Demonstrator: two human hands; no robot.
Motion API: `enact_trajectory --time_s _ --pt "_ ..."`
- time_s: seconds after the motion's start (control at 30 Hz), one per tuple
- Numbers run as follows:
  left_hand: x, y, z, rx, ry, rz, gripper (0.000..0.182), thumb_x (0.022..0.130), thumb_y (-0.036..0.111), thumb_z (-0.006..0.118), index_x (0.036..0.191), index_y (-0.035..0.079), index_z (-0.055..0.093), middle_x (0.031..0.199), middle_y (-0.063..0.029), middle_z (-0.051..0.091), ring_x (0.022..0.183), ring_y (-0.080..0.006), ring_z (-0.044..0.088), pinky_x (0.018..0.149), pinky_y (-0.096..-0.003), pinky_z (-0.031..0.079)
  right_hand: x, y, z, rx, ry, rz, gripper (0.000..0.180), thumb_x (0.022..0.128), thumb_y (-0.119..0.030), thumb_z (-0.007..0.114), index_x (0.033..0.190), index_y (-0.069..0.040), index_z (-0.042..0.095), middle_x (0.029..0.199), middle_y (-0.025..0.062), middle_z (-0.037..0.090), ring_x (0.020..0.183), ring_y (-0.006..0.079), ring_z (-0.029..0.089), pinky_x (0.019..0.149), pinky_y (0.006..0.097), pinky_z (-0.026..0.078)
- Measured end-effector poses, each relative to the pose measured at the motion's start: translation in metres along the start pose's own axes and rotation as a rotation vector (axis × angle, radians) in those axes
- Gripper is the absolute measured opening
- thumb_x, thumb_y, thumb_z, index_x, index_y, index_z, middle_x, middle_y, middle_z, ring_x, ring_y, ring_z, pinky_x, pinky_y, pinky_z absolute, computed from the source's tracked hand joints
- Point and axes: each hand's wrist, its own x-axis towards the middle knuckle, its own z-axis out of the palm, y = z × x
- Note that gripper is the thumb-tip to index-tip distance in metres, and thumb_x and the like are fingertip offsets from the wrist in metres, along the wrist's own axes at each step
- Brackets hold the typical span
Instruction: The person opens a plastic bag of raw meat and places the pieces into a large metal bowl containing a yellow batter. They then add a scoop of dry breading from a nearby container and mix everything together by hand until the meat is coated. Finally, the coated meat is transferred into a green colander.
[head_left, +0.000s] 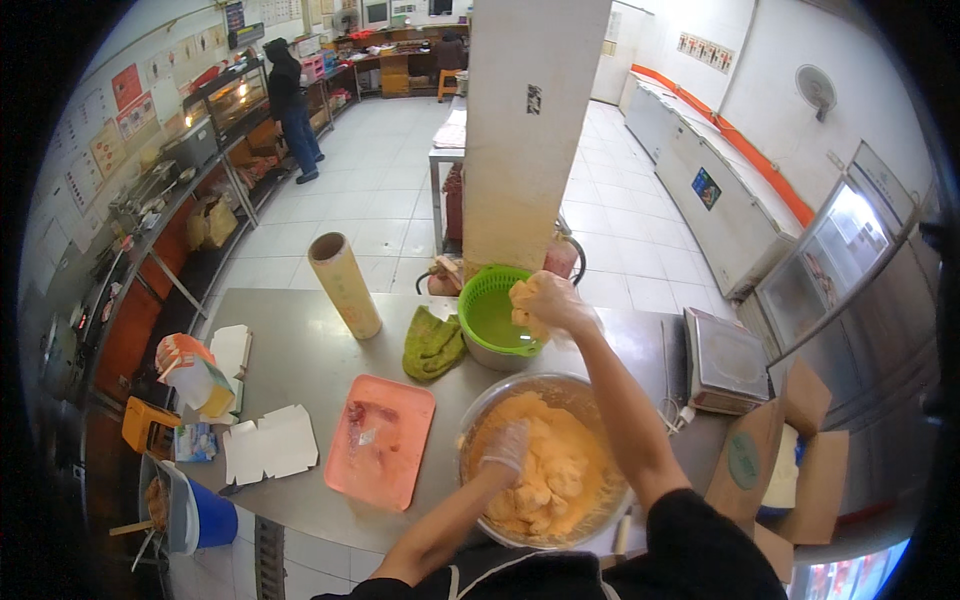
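My right hand (561, 306), in a clear plastic glove, grips pieces of battered food (523, 307), perhaps chicken. It is raised over the right side of a green plastic strainer basket (466, 306), which sits in a metal pot (491, 361). My left hand (504, 448), also gloved, reaches into a wide steel bowl (466, 420). Its fingers are partly buried in orange-yellow breading flour (534, 411), so their grip is hidden. Several coated pieces (559, 472) are heaped just right of that hand.
Left of the bowl lie a pink tray (412, 442), a green cloth (431, 349) and an upright roll of film (345, 285). At right stand a scale (726, 360) and an open cardboard box (739, 465). A pillar (532, 150) rises behind; a person (289, 105) stands far left.
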Motion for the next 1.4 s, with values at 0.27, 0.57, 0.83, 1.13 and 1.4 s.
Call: enact_trajectory --time_s 0.27,0.57,0.83,1.13,1.4 --pt "-0.022 -0.022 0.007 -0.099 0.164 0.094 0.024 0.101 0.007 0.06 0.124 0.003 0.063 0.119 -0.0226 0.072 0.106 -0.0389 0.074 0.089 -0.05 0.062 0.046 0.026 0.098 0.066 0.258 -0.052 0.036 0.101 -0.021 0.06 0.128 -0.002 0.073 0.119 0.0287 0.074 0.114 0.0435 0.071 0.1 0.0503 0.056" --pt "-0.041 -0.028 -0.005 -0.251 0.118 -0.071 0.047 0.106 0.04 0.06 0.123 -0.003 0.067 0.122 -0.0304 0.071 0.111 -0.0452 0.071 0.098 -0.0526 0.056 -0.279 0.05 0.21 -0.313 -0.153 0.37 0.047 0.1 -0.028 0.062 0.139 0.0 0.063 0.133 0.0312 0.068 0.127 0.041 0.068 0.107 0.0521 0.055" --pt "-0.063 -0.007 -0.045 -0.402 0.151 -0.051 0.043 0.089 0.024 0.077 0.12 -0.003 0.07 0.121 -0.0287 0.073 0.113 -0.0414 0.072 0.099 -0.0491 0.057 -0.309 0.042 0.155 0.233 -0.278 0.551 0.056 0.088 -0.026 0.08 0.135 0.0 0.064 0.122 0.0285 0.073 0.121 0.0395 0.071 0.102 0.0477 0.056" --pt "-0.064 0.007 -0.038 -0.426 0.168 0.101 0.036 0.089 0.021 0.078 0.12 0.004 0.072 0.111 -0.0218 0.078 0.109 -0.0394 0.074 0.099 -0.0473 0.058 -0.305 0.024 0.137 0.248 0.031 0.459 0.054 0.088 -0.025 0.081 0.135 -0.004 0.065 0.118 0.0268 0.074 0.112 0.0424 0.073 0.098 0.049 0.057" --pt "-0.075 0.041 -0.036 -0.94 0.062 0.07 0.036 0.093 0.023 0.077 0.121 0.002 0.068 0.118 -0.0232 0.074 0.115 -0.0332 0.073 0.098 -0.041 0.058 -0.318 0.046 0.156 0.492 0.184 0.289 0.05 0.089 -0.015 0.078 0.137 -0.007 0.067 0.123 0.0241 0.074 0.116 0.0424 0.07 0.101 0.0471 0.055"
